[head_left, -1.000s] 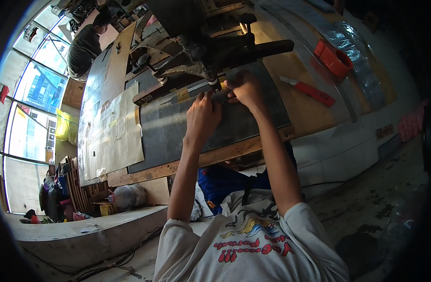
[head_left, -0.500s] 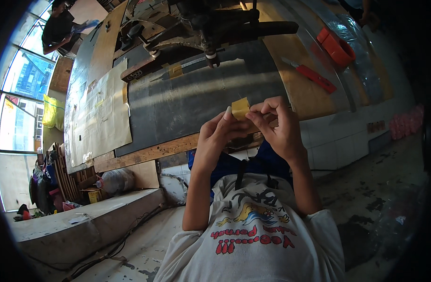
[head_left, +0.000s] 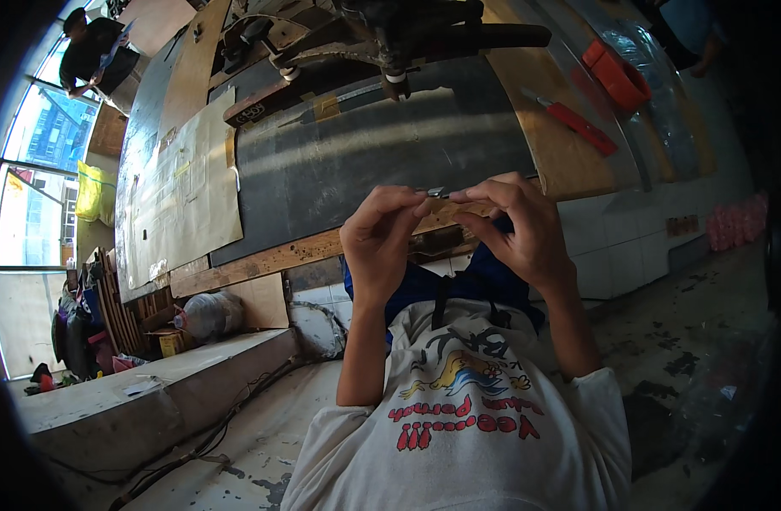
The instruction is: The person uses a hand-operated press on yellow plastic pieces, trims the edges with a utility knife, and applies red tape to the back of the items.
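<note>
Between my two hands is a small, thin piece [head_left: 439, 192] that looks dark and shiny; its exact kind does not show. My left hand [head_left: 383, 230] pinches its left end with thumb and forefinger. At its other end are the fingertips of my right hand [head_left: 518, 226], with the thumb lower and apart from the forefinger. Both hands are raised over the near wooden edge [head_left: 296, 260] of a worktable. Beyond them lies a dark sheet [head_left: 356, 162] on the table.
A dark metal machine [head_left: 390, 51] overhangs the far side. On the right lie a red-handled cutter [head_left: 582, 128] and a red tape dispenser [head_left: 616, 75]. Beige card [head_left: 190, 192] covers the left side. Another person [head_left: 96, 55] is at the far left; a clear bottle [head_left: 211, 315] lies below.
A yellow flat face of the held piece showed before; now only a thin, dark, shiny form shows between my fingers. My hands have moved slightly apart, and my right thumb has dropped away.
</note>
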`<state>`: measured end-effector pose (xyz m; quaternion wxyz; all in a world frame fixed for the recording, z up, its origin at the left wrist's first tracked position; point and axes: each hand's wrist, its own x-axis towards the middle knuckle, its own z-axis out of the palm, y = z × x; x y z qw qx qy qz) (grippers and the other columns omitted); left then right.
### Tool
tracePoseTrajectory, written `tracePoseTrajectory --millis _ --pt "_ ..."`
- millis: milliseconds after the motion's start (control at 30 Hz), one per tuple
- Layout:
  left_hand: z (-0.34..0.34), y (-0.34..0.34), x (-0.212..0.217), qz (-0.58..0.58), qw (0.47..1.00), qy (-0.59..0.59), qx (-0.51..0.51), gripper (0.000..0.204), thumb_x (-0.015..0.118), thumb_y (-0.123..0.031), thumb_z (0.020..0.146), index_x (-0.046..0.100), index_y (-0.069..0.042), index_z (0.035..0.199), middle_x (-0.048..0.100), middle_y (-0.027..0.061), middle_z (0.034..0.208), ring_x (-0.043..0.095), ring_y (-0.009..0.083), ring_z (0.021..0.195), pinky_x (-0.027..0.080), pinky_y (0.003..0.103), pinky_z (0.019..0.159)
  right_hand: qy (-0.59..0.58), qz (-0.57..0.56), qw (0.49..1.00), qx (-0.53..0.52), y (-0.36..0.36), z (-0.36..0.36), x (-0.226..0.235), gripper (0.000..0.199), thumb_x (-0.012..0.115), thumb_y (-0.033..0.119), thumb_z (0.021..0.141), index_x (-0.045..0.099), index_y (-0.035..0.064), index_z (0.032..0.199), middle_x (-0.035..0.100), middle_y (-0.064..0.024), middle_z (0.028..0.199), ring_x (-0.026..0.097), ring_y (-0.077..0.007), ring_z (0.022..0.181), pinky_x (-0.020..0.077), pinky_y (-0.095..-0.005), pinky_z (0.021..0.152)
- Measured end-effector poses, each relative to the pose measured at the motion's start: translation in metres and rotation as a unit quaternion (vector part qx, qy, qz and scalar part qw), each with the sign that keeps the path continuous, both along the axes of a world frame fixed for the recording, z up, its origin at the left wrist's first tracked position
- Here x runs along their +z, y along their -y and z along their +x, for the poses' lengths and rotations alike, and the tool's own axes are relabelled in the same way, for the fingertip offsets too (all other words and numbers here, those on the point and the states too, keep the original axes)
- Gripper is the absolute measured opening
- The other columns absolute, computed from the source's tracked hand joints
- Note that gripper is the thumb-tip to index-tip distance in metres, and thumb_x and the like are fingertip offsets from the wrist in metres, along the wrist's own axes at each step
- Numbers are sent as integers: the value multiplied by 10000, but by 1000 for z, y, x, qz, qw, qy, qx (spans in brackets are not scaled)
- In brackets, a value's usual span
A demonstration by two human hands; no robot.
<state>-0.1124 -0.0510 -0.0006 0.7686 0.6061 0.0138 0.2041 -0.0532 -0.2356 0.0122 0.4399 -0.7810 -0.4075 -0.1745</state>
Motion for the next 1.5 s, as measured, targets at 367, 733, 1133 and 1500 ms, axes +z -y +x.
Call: tracePoseTrajectory --millis 367,733,1133,1500 --pt "-11 -12 25 298 903 275 142 205 773 -2 703 745 -87 888 689 84 917 704 221 870 591 321 732 -209 132 968 39 -18 -10 41 302 647 224 975 597 20 1192 722 -126 1107 697 -185 886 563 -315 711" --pt "-29 -28 39 475 779 328 243 332 861 -130 563 784 -276 851 679 -32 921 696 204 906 594 319 686 -120 -7 984 131 -11 -4 86 293 738 343 887 764 66 981 653 -67 954 604 -164 875 502 -291 716" --pt "-35 -32 46 519 767 289 241 256 861 -178 573 782 -257 803 687 -41 879 676 180 844 565 318 662 -82 -22 988 132 -25 -4 78 227 838 239 769 778 146 967 635 -27 960 563 -133 807 467 -264 651" --pt "-36 -34 47 540 759 278 235 265 845 -176 537 777 -197 792 675 -14 895 640 178 800 541 337 660 -28 -36 991 126 -29 -4 77 243 845 201 747 776 172 978 639 -10 947 555 -135 799 459 -267 639"
